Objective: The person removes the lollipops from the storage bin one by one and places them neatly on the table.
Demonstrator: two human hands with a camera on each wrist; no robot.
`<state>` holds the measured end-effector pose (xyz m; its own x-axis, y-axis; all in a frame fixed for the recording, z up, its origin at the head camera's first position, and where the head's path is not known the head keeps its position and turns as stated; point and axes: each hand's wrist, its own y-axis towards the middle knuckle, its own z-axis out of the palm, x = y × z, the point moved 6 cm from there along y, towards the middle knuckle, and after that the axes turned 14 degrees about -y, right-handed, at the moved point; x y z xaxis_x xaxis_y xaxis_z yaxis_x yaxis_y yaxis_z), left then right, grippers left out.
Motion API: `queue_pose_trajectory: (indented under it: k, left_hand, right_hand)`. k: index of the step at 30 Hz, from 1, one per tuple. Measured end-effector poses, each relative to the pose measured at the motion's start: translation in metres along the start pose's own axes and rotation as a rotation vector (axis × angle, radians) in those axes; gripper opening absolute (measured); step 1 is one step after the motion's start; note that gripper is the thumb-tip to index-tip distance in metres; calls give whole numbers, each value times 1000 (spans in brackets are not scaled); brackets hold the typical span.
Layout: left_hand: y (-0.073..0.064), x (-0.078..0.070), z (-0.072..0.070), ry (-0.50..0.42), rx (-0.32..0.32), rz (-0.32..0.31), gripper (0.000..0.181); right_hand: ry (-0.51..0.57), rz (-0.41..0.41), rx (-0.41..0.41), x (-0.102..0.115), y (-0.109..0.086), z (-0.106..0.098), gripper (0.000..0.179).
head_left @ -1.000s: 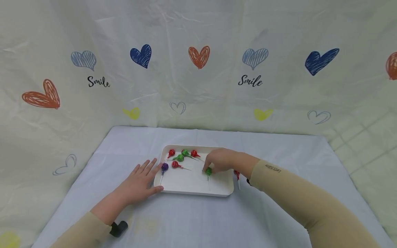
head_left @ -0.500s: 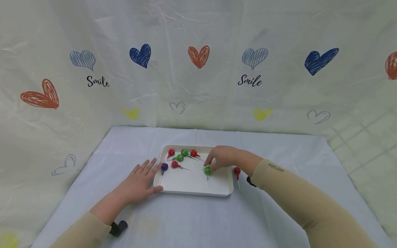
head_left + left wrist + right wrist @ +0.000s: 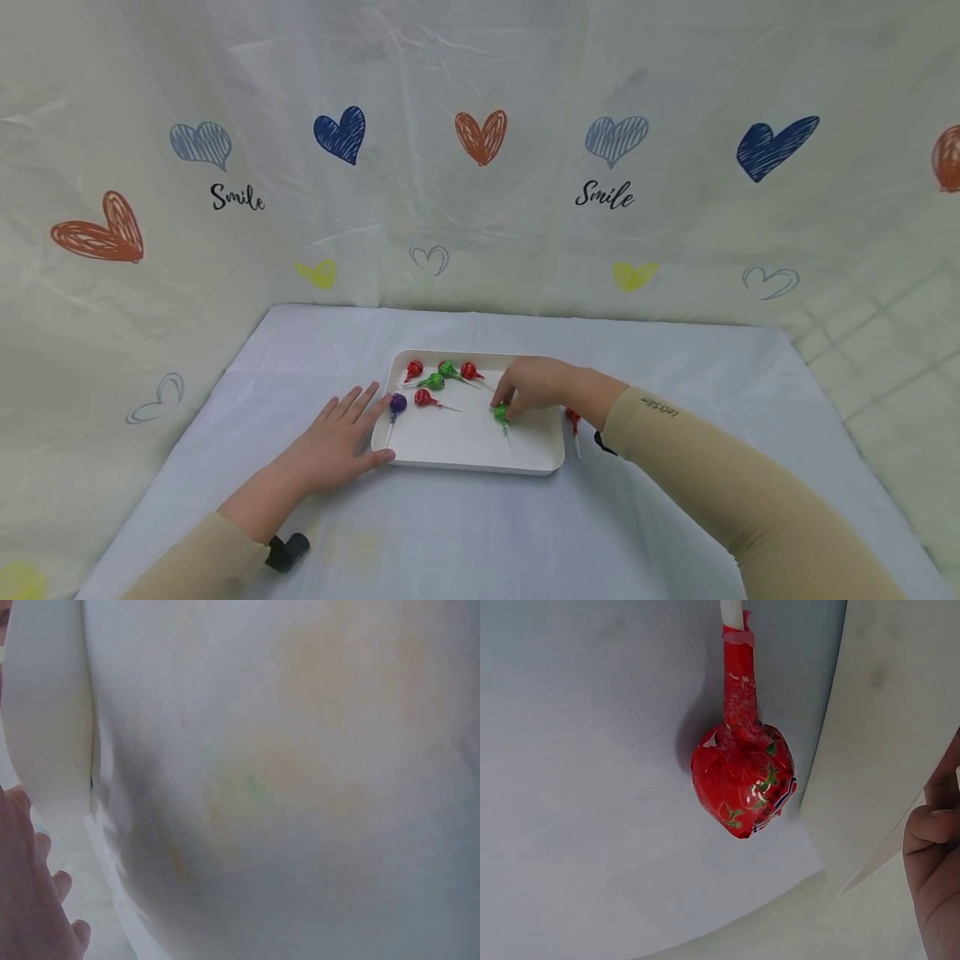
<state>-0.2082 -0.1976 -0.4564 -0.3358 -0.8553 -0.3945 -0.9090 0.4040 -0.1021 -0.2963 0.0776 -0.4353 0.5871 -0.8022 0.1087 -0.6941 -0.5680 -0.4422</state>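
While the left hand [image 3: 333,442] touches the tray [image 3: 457,452] with fingers spread, the right hand [image 3: 536,385] pinches a green lollipop [image 3: 501,415].

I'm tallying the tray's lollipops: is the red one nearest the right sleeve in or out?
Out: in the right wrist view, the red lollipop lies on the white tablecloth, outside the white tray.

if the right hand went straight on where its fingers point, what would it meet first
The green lollipop at the fingertips of the right hand; beyond that, probably the floor of the white tray, though any gap beneath is hard to judge.
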Motion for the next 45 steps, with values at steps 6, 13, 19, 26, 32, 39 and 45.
queue_pose_trajectory:
  k: [6,13,19,26,32,39,45]
  left_hand:
    - [-1,0,0,3,4,-13,92]
    - [0,3,2,0,-2,-7,93]
    - [3,4,5,-1,-4,0,94]
    - [2,3,4,-2,-2,-7,94]
    - [1,3,4,1,-10,7,95]
    - [1,3,3,22,0,-6,93]
    - [1,4,5,28,6,-17,94]
  right_hand:
    - [37,-18,-31,-2,-3,-3,22]
    - [68,-44,-72,-7,-9,-15,25]
    - [93,-41,-96,-13,-18,-20,27]
    - [144,-53,-165,-23,-33,-26,30]
    - [180,-22,-197,-40,-53,-26,31]
    - [184,34,-227,-67,-80,-19,32]
    - [182,90,-222,-93,-102,-8,32]
